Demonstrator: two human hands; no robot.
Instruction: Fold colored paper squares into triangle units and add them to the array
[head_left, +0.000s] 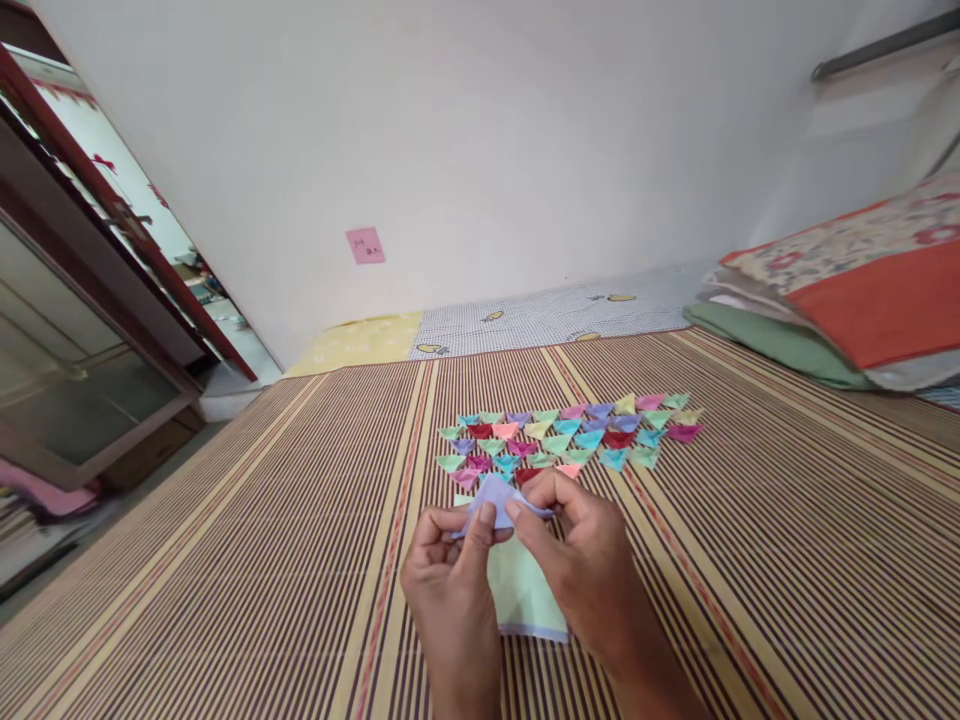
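Between my two hands is a lavender sheet of paper [495, 497], folded to a triangle with its point away from me. My left hand [454, 560] pinches its left part, thumb on top and fingers beneath. On the right part, my right hand [574, 525] grips it with thumb and fingers closed. Below the hands lies a pale green stack of paper [525, 585] with a lavender edge at its near side, partly hidden by my hands. Just beyond are several rows of small folded paper pieces [555, 443] in many colours; my fingers cover some of the nearest ones.
Everything lies on a striped mat [300, 560]. A patterned cloth [525, 318] runs along the white wall, which bears a pink note [365, 245]. Folded bedding [862, 290] is piled at the right. At the left stands a glass-paned door [75, 370] beside a doorway.
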